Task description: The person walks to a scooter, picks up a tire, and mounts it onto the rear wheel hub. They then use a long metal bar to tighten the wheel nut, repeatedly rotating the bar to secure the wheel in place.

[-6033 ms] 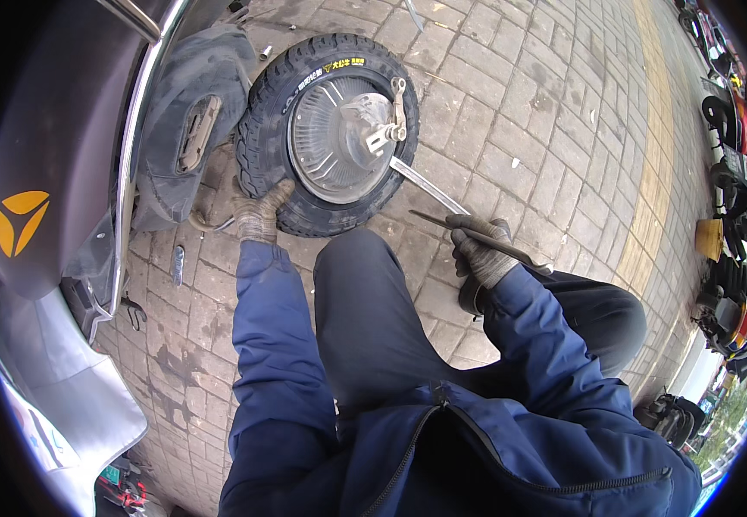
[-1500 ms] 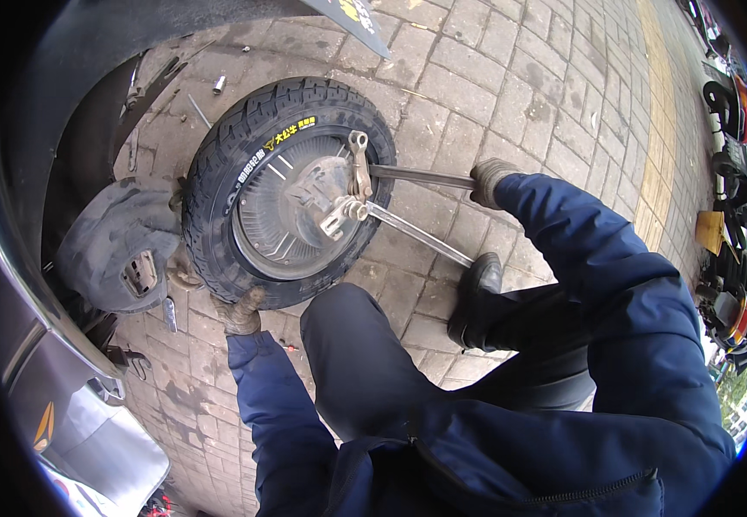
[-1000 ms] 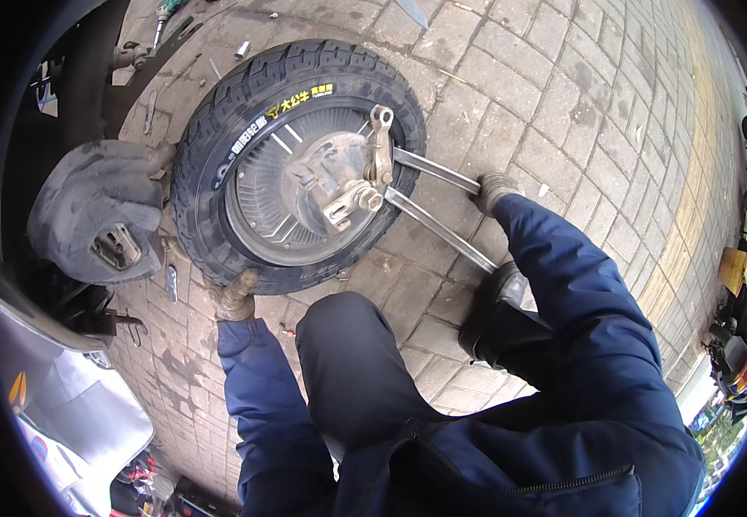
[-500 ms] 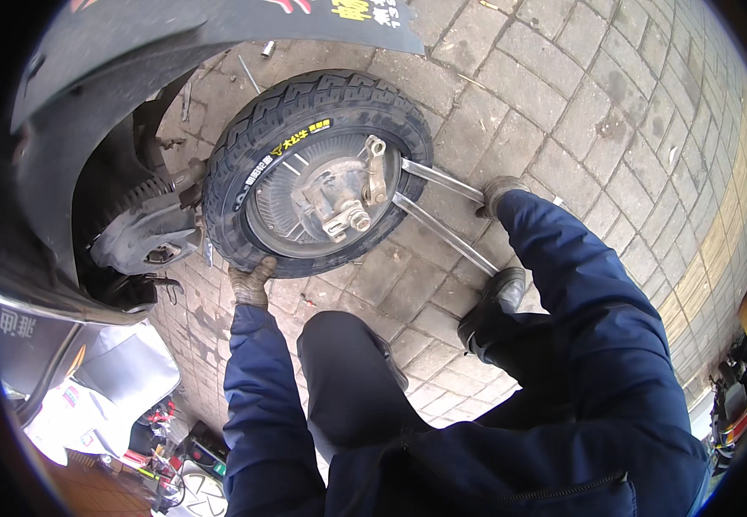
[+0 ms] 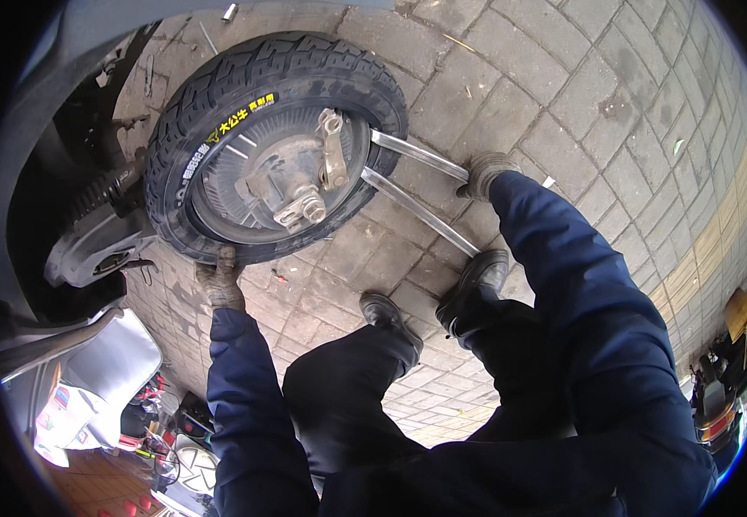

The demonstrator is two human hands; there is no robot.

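A black tyre (image 5: 291, 79) with deep tread sits around a grey metal wheel hub (image 5: 274, 172) in front of me. My left hand (image 5: 221, 277), in a brownish-grey glove, grips the tyre's near left edge, with the thumb on the sidewall. The gloved right hand (image 5: 487, 175) is closed around the outer end of a tyre lever (image 5: 421, 155), whose other end is tucked between tyre and rim. A second tyre lever (image 5: 425, 226) is wedged into the same side, its outer end close to my right shoe (image 5: 481, 280); neither hand touches it.
A dark vehicle body with a shock absorber (image 5: 102, 191) stands close on the left. Grey paving bricks (image 5: 554, 95) cover the ground. Beyond the tyre lie a thin rod (image 5: 209, 39) and a small metal socket (image 5: 230, 12). Tools and boxes (image 5: 166, 431) fill the lower left.
In the picture, wheel, levers and hands have shifted left and slightly up as the view moved. My left shoe now shows below the wheel. Both hands keep their grips.
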